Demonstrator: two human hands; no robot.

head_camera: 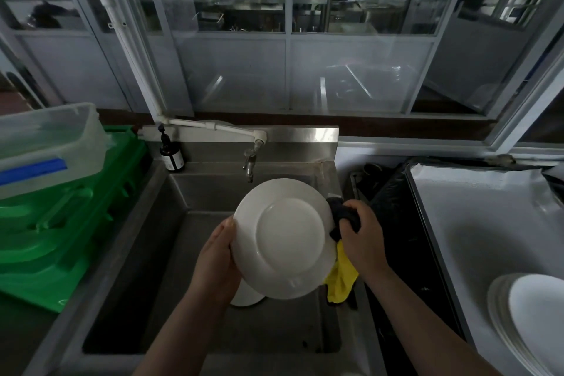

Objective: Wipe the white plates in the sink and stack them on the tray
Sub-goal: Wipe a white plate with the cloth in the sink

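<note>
You hold the white plate tilted above the sink, underside toward you. Your left hand grips its left rim; your right hand clutches a dark-and-yellow cloth at its right rim. Below it, seemingly another plate. Right of the sink, a plate stack sits on the tray.

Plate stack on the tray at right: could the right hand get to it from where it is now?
Probably yes. The plate stack sits uncovered on the tray, with nothing between it and the right hand. But that hand's fingers grip a dark and yellow cloth against the held plate.
</note>
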